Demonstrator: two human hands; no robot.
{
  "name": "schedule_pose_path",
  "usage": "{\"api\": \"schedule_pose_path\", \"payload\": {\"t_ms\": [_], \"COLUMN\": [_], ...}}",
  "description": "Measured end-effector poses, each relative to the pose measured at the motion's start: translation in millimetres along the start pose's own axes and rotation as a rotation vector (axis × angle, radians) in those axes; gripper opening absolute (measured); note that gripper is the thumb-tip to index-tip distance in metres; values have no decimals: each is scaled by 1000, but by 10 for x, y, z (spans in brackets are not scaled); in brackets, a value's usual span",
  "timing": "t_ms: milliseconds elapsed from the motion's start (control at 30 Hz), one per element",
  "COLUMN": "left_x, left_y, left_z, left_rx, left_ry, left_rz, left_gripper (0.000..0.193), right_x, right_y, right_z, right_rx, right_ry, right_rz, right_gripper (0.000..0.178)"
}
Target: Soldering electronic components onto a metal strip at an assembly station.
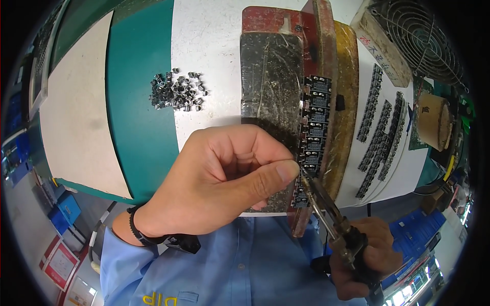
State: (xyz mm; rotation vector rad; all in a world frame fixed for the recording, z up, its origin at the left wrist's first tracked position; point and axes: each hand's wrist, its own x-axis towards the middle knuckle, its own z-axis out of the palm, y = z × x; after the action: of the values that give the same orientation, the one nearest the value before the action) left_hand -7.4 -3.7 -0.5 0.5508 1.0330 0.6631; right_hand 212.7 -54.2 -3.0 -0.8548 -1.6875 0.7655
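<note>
My left hand is closed in a pinch, thumb and forefinger tips meeting at the lower part of a strip of small dark circuit boards. What sits between those fingertips is too small to make out. The strip stands along the right side of a worn dark block with reddish and amber side pieces. My right hand grips a soldering gun with a slim metal tube. Its tip points up and left, close to the left fingertips and the boards. Left of the block lies a pile of small shiny metal parts.
More board strips lie on the white surface at the right. Beyond them stand a fan with a wire guard and a brown roll. A beige panel rests on the green mat at the left.
</note>
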Motion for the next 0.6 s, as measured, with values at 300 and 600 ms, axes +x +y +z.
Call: {"api": "schedule_pose_path", "payload": {"t_ms": [300, 600], "left_x": [3, -1], "left_y": [-26, -10], "left_z": [6, 19], "left_rx": [-16, -16], "left_ry": [6, 20], "left_rz": [22, 4], "left_gripper": [10, 9], "right_x": [8, 48], "right_y": [13, 17], "right_z": [4, -45], "right_rx": [-26, 63], "right_ry": [-1, 1], "right_rz": [-45, -75], "right_gripper": [50, 44]}}
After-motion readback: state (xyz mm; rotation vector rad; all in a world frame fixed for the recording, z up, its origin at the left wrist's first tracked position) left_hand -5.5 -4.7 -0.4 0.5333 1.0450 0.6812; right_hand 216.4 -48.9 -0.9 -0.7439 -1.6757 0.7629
